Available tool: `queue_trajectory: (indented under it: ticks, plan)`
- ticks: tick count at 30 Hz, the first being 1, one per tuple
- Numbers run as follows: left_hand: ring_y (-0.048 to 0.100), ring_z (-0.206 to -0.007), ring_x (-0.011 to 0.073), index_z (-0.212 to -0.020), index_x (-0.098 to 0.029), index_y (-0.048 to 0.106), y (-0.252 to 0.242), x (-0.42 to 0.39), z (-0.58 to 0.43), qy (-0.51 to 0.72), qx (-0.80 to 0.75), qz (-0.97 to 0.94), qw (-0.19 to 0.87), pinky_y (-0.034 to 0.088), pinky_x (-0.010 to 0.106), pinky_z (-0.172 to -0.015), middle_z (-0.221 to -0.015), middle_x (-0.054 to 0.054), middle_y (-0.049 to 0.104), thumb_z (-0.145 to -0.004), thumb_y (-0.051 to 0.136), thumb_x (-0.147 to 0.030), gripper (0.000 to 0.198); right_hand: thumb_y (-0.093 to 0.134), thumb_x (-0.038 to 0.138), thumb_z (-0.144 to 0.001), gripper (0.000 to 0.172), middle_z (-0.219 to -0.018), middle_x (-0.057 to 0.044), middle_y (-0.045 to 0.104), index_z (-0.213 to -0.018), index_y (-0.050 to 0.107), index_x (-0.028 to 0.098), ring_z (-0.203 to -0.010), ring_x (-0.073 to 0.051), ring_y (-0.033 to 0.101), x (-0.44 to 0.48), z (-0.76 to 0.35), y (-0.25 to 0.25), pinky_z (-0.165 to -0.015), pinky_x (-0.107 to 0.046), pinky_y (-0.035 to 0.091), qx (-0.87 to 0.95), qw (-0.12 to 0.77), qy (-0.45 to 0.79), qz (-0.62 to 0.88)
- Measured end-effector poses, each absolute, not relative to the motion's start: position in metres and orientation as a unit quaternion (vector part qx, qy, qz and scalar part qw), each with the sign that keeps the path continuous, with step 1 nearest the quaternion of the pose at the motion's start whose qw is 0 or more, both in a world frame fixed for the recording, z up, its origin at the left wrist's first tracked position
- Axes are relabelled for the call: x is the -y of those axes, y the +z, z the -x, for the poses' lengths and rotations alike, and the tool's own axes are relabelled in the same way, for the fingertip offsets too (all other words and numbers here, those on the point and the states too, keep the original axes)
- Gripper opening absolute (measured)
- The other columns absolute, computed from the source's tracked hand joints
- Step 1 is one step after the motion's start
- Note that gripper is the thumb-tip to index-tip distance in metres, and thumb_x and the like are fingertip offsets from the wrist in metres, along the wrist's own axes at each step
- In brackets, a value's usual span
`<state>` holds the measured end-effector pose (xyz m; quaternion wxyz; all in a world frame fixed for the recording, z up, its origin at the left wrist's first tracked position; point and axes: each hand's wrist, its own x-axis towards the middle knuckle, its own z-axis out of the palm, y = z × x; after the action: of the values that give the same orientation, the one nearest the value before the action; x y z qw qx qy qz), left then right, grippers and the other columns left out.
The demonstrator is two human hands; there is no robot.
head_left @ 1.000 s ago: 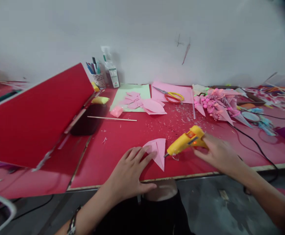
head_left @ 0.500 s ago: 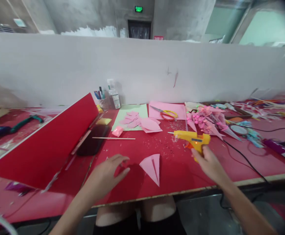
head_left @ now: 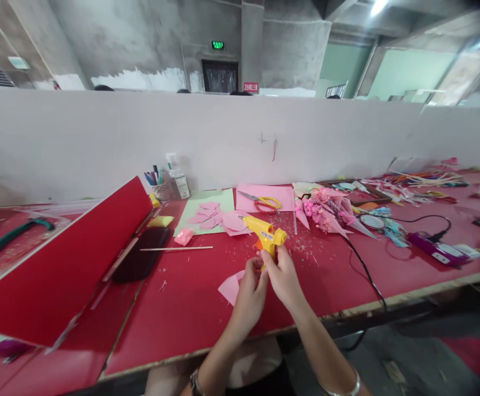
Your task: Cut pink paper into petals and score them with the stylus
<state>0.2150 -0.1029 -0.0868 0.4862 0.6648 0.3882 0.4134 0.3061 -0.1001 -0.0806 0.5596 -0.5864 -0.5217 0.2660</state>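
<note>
A yellow hot glue gun (head_left: 260,226) is up over the red tabletop, its nozzle pointing to the left and away from me. My right hand (head_left: 283,278) is wrapped round its handle. Against the lower handle, my left hand (head_left: 251,294) has its fingers curled in, meeting the right hand. Partly behind my left hand lies a folded pink paper cone (head_left: 230,287), flat on the table. Beyond the nozzle are cut pink paper pieces (head_left: 210,214) on a pale green sheet (head_left: 186,213).
Yellow-and-red-handled scissors (head_left: 266,203) lie on a pink sheet (head_left: 243,192). A wooden stick (head_left: 177,248), a dark phone (head_left: 143,256) and a leaning red board (head_left: 83,269) are left. Pink paper bouquets (head_left: 326,209), a black cord (head_left: 367,272) and a purple power strip (head_left: 433,250) sit right.
My right hand has carried the glue gun leftward towards the middle. My left hand, open before, has moved right and closed at its handle. The view has tilted up and turned right.
</note>
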Motion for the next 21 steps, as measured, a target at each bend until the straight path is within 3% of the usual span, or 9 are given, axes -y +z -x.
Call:
queue_trajectory:
  ticks: [5, 7, 9, 14, 17, 21]
  plan:
    - [0.052, -0.098, 0.0195, -0.098, -0.018, 0.049, -0.09, 0.091, -0.216, 0.436, -0.385, -0.642, 0.5, 0.041, 0.031, -0.085, -0.099, 0.007, 0.058, -0.082, 0.041, -0.037, 0.026, 0.043, 0.03, -0.082, 0.028, -0.102, -0.008, 0.059, -0.106, 0.051, 0.018, -0.098, -0.021, 0.056, 0.094, -0.312, -0.074, -0.084, -0.035, 0.045, 0.633, 0.502, 0.289, 0.513]
    - [0.053, -0.088, 0.0186, -0.09, -0.018, 0.049, -0.093, 0.086, -0.212, 0.441, -0.406, -0.628, 0.497, 0.043, 0.029, -0.077, -0.088, 0.004, 0.057, -0.082, 0.04, -0.038, 0.024, 0.044, 0.031, -0.084, 0.031, -0.108, -0.006, 0.059, -0.11, 0.053, 0.02, -0.1, -0.018, 0.056, 0.079, -0.335, -0.068, -0.085, -0.031, 0.045, 0.698, 0.413, 0.313, 0.494]
    - [0.052, -0.075, 0.0163, -0.083, -0.018, 0.048, -0.095, 0.082, -0.206, 0.443, -0.425, -0.616, 0.494, 0.042, 0.027, -0.069, -0.076, 0.001, 0.053, -0.082, 0.042, -0.04, 0.023, 0.038, 0.032, -0.087, 0.028, -0.099, -0.003, 0.064, -0.101, 0.06, 0.021, -0.093, -0.016, 0.058, 0.055, -0.368, -0.064, -0.081, -0.029, 0.045, 0.683, 0.297, 0.244, 0.621]
    - [0.042, -0.06, 0.0122, -0.073, -0.018, 0.045, -0.095, 0.08, -0.201, 0.444, -0.435, -0.601, 0.502, 0.036, 0.024, -0.059, -0.064, -0.003, 0.043, -0.08, 0.046, -0.043, 0.026, 0.05, 0.02, -0.083, 0.027, -0.106, -0.021, 0.056, -0.104, 0.055, 0.005, -0.104, -0.028, 0.052, -0.003, -0.434, -0.073, -0.086, -0.042, 0.039, 0.549, 0.215, 0.136, 0.796]
    - [0.041, -0.06, 0.0123, -0.07, -0.018, 0.046, -0.092, 0.081, -0.202, 0.444, -0.431, -0.596, 0.512, 0.035, 0.024, -0.058, -0.063, -0.003, 0.043, -0.077, 0.048, -0.046, 0.029, 0.051, 0.028, -0.084, 0.03, -0.11, -0.011, 0.054, -0.11, 0.052, 0.012, -0.096, -0.021, 0.055, -0.023, -0.447, -0.082, -0.08, -0.04, 0.046, 0.522, 0.164, 0.13, 0.827]
    - [0.04, -0.058, 0.0118, -0.068, -0.018, 0.046, -0.088, 0.079, -0.2, 0.446, -0.428, -0.581, 0.529, 0.034, 0.024, -0.057, -0.061, -0.003, 0.043, -0.075, 0.049, -0.049, 0.032, 0.05, 0.029, -0.086, 0.03, -0.112, -0.008, 0.053, -0.112, 0.05, 0.015, -0.094, -0.019, 0.055, -0.035, -0.451, -0.079, -0.078, -0.038, 0.047, 0.56, 0.161, 0.114, 0.805]
